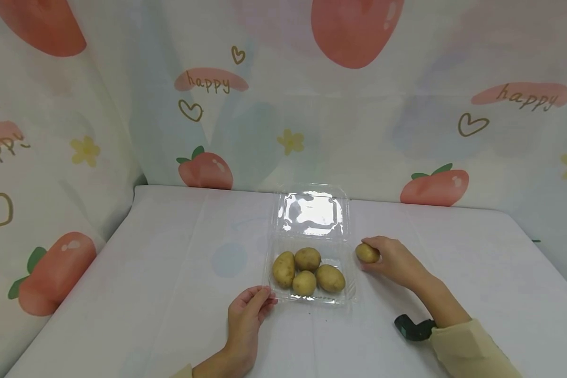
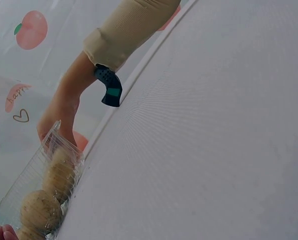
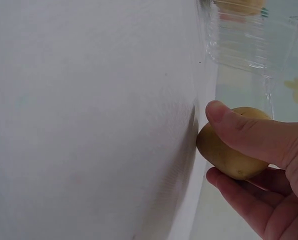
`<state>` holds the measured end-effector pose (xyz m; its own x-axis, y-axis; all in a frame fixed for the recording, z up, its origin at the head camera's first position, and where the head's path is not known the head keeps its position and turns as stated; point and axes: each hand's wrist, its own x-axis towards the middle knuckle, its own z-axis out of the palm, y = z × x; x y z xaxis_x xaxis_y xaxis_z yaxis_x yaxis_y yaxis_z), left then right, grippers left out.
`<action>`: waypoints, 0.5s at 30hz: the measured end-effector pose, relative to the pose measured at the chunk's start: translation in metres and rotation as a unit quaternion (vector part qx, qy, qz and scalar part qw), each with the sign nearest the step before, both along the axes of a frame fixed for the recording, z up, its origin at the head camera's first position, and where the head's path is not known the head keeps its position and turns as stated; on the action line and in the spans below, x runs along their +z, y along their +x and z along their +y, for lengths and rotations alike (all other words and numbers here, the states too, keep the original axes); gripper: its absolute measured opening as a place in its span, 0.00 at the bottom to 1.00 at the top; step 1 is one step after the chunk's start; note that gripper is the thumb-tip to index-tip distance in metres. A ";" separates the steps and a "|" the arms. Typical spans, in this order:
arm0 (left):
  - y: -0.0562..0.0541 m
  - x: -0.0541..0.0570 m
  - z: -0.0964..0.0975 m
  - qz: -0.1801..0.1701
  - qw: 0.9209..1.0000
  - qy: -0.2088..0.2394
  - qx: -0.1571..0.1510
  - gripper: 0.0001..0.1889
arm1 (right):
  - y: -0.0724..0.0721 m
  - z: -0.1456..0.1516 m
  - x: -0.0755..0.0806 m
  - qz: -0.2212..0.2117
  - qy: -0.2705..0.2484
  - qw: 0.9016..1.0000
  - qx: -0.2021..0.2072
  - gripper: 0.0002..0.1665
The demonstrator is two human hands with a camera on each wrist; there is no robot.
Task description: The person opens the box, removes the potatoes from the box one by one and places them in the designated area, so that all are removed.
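Observation:
A clear plastic clamshell box (image 1: pixel 352 294) lies with its lid (image 1: pixel 312 210) folded back on the white table. Several potatoes (image 1: pixel 331 279) sit in its base. At the front left corner, my left hand (image 1: pixel 247 317) pinches the rim between thumb and fingers; only its fingertips show in the left wrist view. Just right of the box, my right hand (image 1: pixel 397 260) grips a single potato (image 3: pixel 234 150), with the thumb on one side and the fingers curled round the other. In the right wrist view this potato is close to the tablecloth.
A white cloth (image 1: pixel 179 294) covers the table. Behind it and to the left hangs a printed curtain (image 1: pixel 264 105) with fruit and hearts. A dark curved device (image 1: pixel 413 328) is on the right wrist, by the beige sleeve (image 1: pixel 468 346).

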<state>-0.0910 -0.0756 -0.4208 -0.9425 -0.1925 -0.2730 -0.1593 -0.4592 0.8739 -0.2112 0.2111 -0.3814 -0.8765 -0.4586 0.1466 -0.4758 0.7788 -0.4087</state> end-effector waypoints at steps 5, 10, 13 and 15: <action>-0.001 0.001 0.000 0.000 1.000 -0.002 0.001 0.09 | 0.002 0.000 0.000 0.001 0.005 1.000 0.004 0.31; -0.001 0.001 0.000 0.000 1.000 -0.002 0.001 0.09 | 0.004 0.001 -0.001 -0.005 0.007 1.000 0.000 0.31; 0.000 0.001 0.001 -0.001 1.000 -0.002 0.001 0.08 | 0.006 0.002 -0.001 -0.003 0.007 1.000 0.002 0.31; 0.000 0.001 0.001 -0.001 1.000 -0.003 0.001 0.08 | 0.007 0.002 -0.001 0.002 0.007 1.000 0.005 0.31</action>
